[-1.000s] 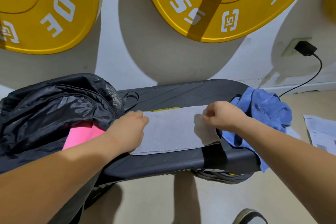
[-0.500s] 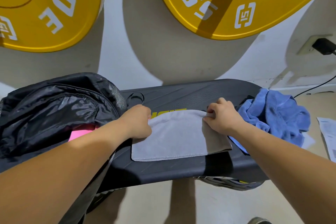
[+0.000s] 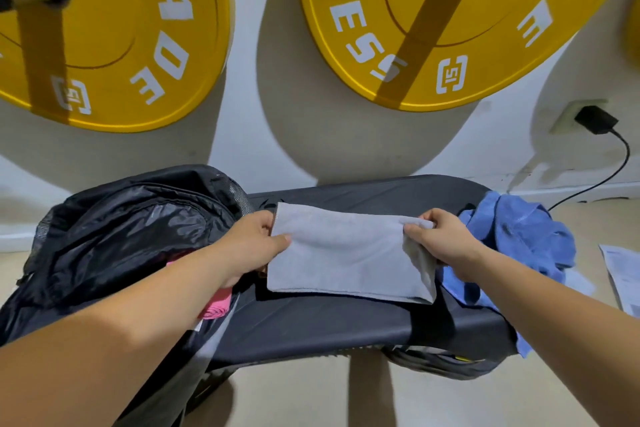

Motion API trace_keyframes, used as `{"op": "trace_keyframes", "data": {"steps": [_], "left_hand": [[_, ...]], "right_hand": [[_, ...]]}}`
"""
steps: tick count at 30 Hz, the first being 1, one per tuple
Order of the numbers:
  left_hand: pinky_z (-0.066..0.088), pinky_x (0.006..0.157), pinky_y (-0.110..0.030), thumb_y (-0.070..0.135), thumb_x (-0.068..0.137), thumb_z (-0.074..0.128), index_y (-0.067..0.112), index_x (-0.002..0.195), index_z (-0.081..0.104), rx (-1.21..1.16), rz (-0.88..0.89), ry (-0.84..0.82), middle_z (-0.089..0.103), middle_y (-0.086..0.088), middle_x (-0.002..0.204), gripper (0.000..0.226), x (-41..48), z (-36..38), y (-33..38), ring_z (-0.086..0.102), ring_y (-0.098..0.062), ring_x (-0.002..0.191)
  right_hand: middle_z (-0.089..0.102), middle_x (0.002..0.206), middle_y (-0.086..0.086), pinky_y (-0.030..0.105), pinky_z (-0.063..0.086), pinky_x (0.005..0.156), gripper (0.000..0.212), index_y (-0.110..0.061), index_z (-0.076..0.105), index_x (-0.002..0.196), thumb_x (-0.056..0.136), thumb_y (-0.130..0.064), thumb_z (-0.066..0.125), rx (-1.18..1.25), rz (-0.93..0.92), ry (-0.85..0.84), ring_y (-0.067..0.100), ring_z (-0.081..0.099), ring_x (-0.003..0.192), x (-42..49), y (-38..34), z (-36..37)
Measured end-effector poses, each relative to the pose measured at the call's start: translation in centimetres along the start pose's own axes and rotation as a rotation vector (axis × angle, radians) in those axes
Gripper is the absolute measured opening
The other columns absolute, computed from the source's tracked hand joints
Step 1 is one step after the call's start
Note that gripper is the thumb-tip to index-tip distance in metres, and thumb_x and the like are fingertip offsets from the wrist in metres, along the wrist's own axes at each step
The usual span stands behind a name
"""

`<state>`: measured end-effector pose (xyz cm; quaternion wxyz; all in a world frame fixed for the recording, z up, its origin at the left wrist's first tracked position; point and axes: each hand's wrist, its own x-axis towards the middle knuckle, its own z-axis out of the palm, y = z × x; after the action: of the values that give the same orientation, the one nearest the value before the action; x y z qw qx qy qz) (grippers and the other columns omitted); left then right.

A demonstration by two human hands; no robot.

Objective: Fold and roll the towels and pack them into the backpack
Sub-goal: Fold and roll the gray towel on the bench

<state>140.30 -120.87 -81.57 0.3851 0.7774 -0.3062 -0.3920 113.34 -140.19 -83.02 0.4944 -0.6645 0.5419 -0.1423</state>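
Together, left hand (image 3: pixel 254 248) and right hand (image 3: pixel 441 239) pinch opposite edges of the grey towel (image 3: pixel 346 253).

Folded grey towel (image 3: pixel 346 253), crumpled blue towel (image 3: pixel 519 236) right, black backpack (image 3: pixel 121 236) left, seemingly open

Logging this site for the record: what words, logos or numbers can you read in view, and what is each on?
"A", "D", "OF": white, cut off, on the left yellow plate.
"NESS", then "M", "O": white, cut off, on the right yellow plate.
"51": bracketed logo, on both plates.
The sheet of paper on the floor: print too small to read.
The grey towel and the backpack: no text shows.
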Motion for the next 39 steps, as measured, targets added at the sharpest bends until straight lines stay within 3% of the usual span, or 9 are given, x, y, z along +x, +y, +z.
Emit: {"op": "trace_keyframes", "data": {"steps": [3,7,12,17,21,26,31,35,39], "left_hand": [[0.054,0.069,-0.037,0.013,0.093,0.065,0.016,0.093,0.065,0.226,0.162,0.19,0.073,-0.006,0.081,0.003,0.5,-0.2,0.7,0.066,-0.025,0.07],[0.046,0.07,-0.035,0.017,0.088,0.067,0.015,0.087,0.066,0.567,0.263,0.235,0.066,-0.002,0.077,0.003,2.9,-0.8,3.5,0.064,-0.031,0.083],[0.051,0.089,-0.035,0.013,0.09,0.067,0.015,0.116,0.069,0.728,0.321,0.25,0.071,-0.01,0.106,0.025,7.9,-0.1,9.4,0.065,-0.032,0.106],[0.048,0.101,-0.039,0.01,0.091,0.061,0.015,0.136,0.058,0.727,0.318,0.263,0.062,-0.01,0.132,0.045,8.9,3.5,9.8,0.059,-0.032,0.119],[0.056,0.081,-0.034,0.023,0.083,0.064,0.016,0.089,0.067,0.7,0.178,0.147,0.075,-0.005,0.095,0.009,4.0,7.6,5.5,0.07,-0.029,0.092],[0.05,0.048,-0.031,0.036,0.077,0.07,0.017,0.083,0.046,0.308,-0.15,-0.065,0.066,-0.01,0.067,0.031,-2.2,13.6,0.8,0.066,-0.034,0.052],[0.047,0.054,-0.028,0.014,0.075,0.065,0.023,0.087,0.045,0.028,-0.22,0.078,0.064,-0.014,0.094,0.025,-2.7,16.4,-1.3,0.063,-0.028,0.068],[0.048,0.064,-0.029,0.026,0.067,0.063,0.023,0.087,0.055,0.129,-0.169,0.112,0.063,-0.003,0.086,0.021,-3.4,13.4,-2.3,0.061,-0.027,0.073],[0.045,0.061,-0.025,0.015,0.079,0.065,0.021,0.084,0.064,0.324,-0.08,0.053,0.06,0.006,0.077,0.008,-5.2,9.6,-4.1,0.056,-0.02,0.071]], "right_hand": [[0.06,0.081,0.015,0.031,0.053,0.049,0.022,-0.009,0.054,0.092,0.088,-0.018,0.073,0.078,0.128,-0.159,0.028,0.06,0.063,-1.3,-0.5,-0.6],[0.065,0.077,0.02,0.042,0.063,0.06,0.017,-0.001,0.064,0.092,0.085,-0.012,0.075,0.029,0.21,-0.27,0.031,0.064,0.061,-2.3,-0.4,-0.7],[0.069,0.074,0.023,0.042,0.063,0.063,0.028,0.007,0.064,0.096,0.093,-0.02,0.071,0.054,0.3,-0.379,0.032,0.07,0.062,-2.0,0.5,-0.1],[0.069,0.073,0.019,0.042,0.064,0.055,0.032,0.0,0.069,0.087,0.094,-0.031,0.065,-0.343,0.166,-0.261,0.03,0.067,0.057,-1.9,1.7,-0.4],[0.064,0.068,0.018,0.048,0.063,0.058,0.041,0.003,0.066,0.094,0.098,-0.037,0.058,-0.512,0.12,-0.228,0.032,0.065,0.054,-1.8,2.2,-0.3],[0.06,0.061,0.012,0.035,0.059,0.052,0.043,-0.004,0.059,0.076,0.101,-0.037,0.051,-0.592,0.094,-0.227,0.026,0.06,0.047,-2.2,1.8,0.0],[0.06,0.061,0.011,0.029,0.05,0.049,0.049,-0.006,0.06,0.071,0.102,-0.042,0.048,-0.625,0.135,-0.319,0.023,0.054,0.045,-3.2,1.7,0.3],[0.061,0.061,0.008,0.026,0.045,0.046,0.038,-0.008,0.061,0.074,0.095,-0.038,0.053,-0.528,0.127,-0.425,0.021,0.049,0.041,-4.5,2.1,1.0],[0.063,0.065,0.008,0.026,0.044,0.052,0.032,-0.011,0.062,0.077,0.094,-0.034,0.048,-0.587,0.12,-0.654,0.023,0.054,0.048,-7.4,1.1,2.2]]}}
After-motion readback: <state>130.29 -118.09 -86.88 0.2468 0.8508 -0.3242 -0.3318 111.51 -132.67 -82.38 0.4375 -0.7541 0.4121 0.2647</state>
